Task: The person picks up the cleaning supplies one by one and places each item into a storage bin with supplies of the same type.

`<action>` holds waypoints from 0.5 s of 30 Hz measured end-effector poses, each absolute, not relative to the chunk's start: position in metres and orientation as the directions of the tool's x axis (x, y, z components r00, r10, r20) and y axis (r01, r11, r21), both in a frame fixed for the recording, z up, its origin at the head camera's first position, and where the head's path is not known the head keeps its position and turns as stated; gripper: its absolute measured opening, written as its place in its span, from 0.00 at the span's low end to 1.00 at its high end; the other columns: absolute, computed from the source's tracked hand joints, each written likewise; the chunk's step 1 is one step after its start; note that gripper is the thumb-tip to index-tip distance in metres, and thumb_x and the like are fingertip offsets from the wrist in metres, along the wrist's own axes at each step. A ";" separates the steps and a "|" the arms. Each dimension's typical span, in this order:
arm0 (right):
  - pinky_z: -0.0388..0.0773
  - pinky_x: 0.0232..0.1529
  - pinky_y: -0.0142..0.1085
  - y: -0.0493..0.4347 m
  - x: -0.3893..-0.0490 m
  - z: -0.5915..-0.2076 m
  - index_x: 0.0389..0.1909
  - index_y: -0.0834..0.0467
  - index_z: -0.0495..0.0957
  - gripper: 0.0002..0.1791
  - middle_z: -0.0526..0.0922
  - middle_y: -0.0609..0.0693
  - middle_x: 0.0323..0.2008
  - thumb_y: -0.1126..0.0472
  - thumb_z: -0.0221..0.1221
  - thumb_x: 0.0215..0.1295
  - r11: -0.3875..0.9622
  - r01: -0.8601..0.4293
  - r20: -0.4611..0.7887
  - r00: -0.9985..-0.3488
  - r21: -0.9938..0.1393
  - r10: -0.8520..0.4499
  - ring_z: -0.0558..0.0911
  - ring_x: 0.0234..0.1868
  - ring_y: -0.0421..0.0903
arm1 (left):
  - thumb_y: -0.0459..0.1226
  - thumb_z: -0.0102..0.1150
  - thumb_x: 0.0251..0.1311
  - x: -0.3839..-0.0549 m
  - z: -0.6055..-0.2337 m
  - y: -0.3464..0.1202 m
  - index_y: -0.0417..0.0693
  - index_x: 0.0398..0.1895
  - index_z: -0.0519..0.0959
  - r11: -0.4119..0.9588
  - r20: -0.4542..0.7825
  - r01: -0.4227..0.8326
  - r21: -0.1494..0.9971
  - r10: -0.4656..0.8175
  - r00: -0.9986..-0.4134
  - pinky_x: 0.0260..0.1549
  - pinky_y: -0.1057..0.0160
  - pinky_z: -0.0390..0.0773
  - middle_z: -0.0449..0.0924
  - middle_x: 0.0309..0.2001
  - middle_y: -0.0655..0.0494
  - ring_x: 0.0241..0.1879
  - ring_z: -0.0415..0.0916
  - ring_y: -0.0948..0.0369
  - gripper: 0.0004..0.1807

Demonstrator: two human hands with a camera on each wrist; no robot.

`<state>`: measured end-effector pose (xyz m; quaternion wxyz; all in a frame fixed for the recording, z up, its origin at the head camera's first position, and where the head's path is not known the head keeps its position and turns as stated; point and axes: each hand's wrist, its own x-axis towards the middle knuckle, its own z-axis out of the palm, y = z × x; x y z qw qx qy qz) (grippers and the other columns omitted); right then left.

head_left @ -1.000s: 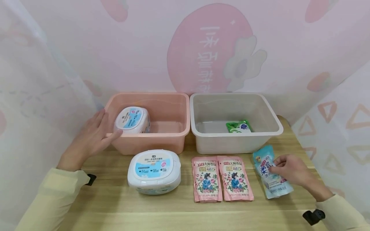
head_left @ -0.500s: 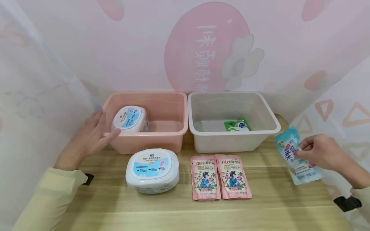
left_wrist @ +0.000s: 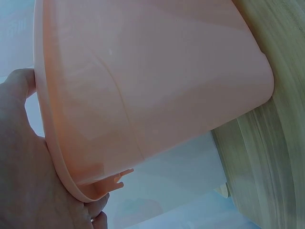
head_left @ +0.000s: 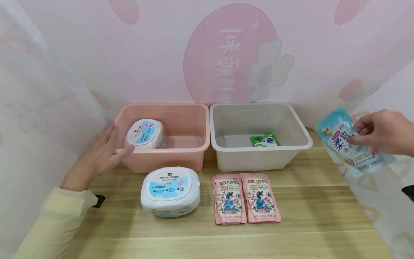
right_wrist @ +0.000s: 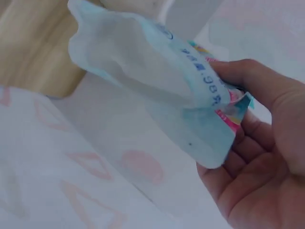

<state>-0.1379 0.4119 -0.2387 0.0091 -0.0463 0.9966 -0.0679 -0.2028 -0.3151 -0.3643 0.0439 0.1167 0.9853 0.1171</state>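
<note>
My right hand pinches a blue-and-white laundry detergent pouch, raised past the table's right edge. In the right wrist view the pouch bends between thumb and fingers. My left hand rests with extended fingers on the left front corner of the pink basin; the left wrist view shows the hand along the basin's rim. Inside this basin sits a white tub with a blue label. The white basin beside it holds a green packet.
A second white lidded tub stands on the wooden table before the pink basin. Two pink pouches, a left one and a right one, lie side by side before the white basin. Patterned curtain encloses the back and sides.
The right hand has lifted the detergent pouch off the table and carried it up and to the right. The left hand has stayed on the pink basin's rim.
</note>
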 end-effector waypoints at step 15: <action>0.78 0.25 0.28 0.366 -0.191 -0.166 0.35 0.63 0.85 0.11 0.87 0.50 0.28 0.62 0.76 0.59 0.962 -0.269 -0.011 -0.963 0.046 -0.269 0.81 0.29 0.45 | 0.67 0.37 0.76 -0.203 -0.362 -0.316 0.31 0.83 0.31 0.947 -0.067 0.220 0.235 0.242 -0.968 0.80 0.29 0.42 0.23 0.85 0.31 0.85 0.28 0.33 0.57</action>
